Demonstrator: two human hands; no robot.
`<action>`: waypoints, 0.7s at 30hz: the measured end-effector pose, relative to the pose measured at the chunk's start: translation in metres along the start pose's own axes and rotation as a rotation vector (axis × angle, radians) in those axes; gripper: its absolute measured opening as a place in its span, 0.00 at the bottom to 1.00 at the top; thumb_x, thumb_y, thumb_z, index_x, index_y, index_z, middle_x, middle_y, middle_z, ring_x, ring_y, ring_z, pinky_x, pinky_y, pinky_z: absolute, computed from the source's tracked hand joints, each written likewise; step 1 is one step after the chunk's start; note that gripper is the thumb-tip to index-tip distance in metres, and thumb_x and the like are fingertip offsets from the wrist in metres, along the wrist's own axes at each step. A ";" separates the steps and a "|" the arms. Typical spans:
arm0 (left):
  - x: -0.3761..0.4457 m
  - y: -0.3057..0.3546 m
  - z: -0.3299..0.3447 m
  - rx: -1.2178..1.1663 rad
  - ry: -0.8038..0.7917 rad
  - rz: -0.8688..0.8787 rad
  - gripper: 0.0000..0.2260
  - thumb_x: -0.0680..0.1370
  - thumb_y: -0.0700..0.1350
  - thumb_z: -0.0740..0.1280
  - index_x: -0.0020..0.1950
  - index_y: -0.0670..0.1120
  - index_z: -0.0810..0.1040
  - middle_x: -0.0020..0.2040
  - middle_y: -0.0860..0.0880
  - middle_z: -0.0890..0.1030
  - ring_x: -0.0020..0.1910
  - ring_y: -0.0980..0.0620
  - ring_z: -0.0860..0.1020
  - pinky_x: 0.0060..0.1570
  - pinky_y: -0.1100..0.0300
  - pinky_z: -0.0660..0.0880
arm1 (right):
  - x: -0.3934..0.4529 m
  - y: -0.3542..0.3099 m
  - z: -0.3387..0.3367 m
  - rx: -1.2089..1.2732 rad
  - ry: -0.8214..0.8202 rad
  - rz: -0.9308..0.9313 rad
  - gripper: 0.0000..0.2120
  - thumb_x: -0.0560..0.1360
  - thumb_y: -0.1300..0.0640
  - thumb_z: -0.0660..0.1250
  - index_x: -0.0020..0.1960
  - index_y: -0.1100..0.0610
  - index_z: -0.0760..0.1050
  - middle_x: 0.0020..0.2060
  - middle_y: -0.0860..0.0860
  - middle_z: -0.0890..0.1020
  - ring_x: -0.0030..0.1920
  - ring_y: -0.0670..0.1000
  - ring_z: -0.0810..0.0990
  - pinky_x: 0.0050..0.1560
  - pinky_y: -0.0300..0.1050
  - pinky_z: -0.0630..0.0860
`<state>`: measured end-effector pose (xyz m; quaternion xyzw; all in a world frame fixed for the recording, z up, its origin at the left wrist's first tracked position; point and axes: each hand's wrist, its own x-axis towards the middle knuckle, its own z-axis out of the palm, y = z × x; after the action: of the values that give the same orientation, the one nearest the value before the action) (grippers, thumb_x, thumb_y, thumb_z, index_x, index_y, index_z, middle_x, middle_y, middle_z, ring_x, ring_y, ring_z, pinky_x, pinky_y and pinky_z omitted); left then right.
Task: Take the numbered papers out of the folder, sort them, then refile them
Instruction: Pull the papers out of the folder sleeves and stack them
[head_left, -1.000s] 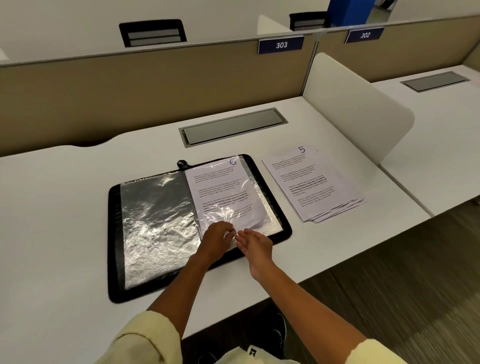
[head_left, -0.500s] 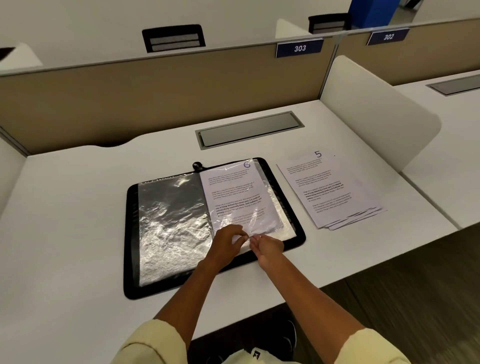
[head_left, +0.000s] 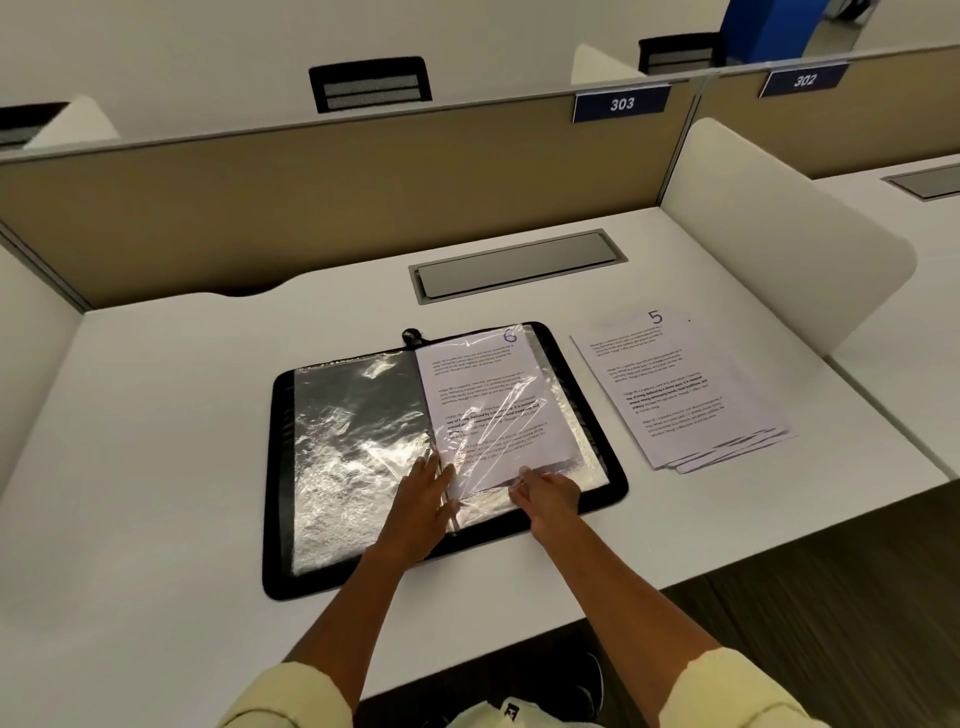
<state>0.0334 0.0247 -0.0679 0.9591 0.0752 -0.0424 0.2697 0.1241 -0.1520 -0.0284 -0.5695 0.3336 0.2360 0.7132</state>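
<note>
A black zip folder (head_left: 280, 467) lies open on the white desk, its clear plastic sleeves shining. A sheet numbered 6 (head_left: 488, 395) sits on the right half, partly under a clear sleeve. My left hand (head_left: 423, 499) rests flat with straight fingers on the folder's middle, by the sheet's lower left corner. My right hand (head_left: 545, 496) pinches the clear sleeve at the sheet's bottom edge. A stack of several sheets with number 5 on top (head_left: 675, 389) lies on the desk to the right of the folder.
A grey cable hatch (head_left: 519, 262) is set in the desk behind the folder. A white curved divider (head_left: 779, 244) stands on the right, a tan partition (head_left: 311, 208) across the back. The desk's front edge runs just below the folder.
My hands have moved apart: the left now lies flat on the folder's middle, the right holds the sleeve further right. The camera has shifted so the scene sits more to the right.
</note>
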 end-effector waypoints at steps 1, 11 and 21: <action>-0.001 0.000 0.001 0.012 -0.006 0.004 0.26 0.82 0.55 0.56 0.78 0.44 0.61 0.80 0.43 0.52 0.79 0.42 0.48 0.75 0.45 0.51 | 0.001 0.001 -0.001 0.001 0.006 -0.009 0.09 0.75 0.69 0.71 0.37 0.66 0.75 0.34 0.58 0.79 0.34 0.53 0.79 0.39 0.46 0.82; 0.004 -0.013 0.016 0.079 -0.024 0.040 0.31 0.82 0.63 0.43 0.75 0.45 0.64 0.76 0.39 0.64 0.75 0.39 0.56 0.67 0.37 0.64 | -0.017 0.016 -0.024 0.041 0.077 -0.125 0.14 0.74 0.73 0.69 0.34 0.61 0.73 0.37 0.58 0.79 0.37 0.56 0.81 0.40 0.45 0.84; 0.000 -0.007 0.012 0.044 -0.001 0.069 0.40 0.79 0.67 0.37 0.75 0.41 0.66 0.77 0.37 0.61 0.76 0.34 0.56 0.71 0.37 0.55 | -0.040 0.060 -0.060 -0.023 0.303 -0.154 0.04 0.75 0.66 0.70 0.41 0.62 0.80 0.43 0.58 0.85 0.40 0.55 0.85 0.48 0.47 0.84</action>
<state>0.0313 0.0244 -0.0823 0.9668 0.0413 -0.0350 0.2497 0.0423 -0.1940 -0.0452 -0.6307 0.3897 0.0960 0.6642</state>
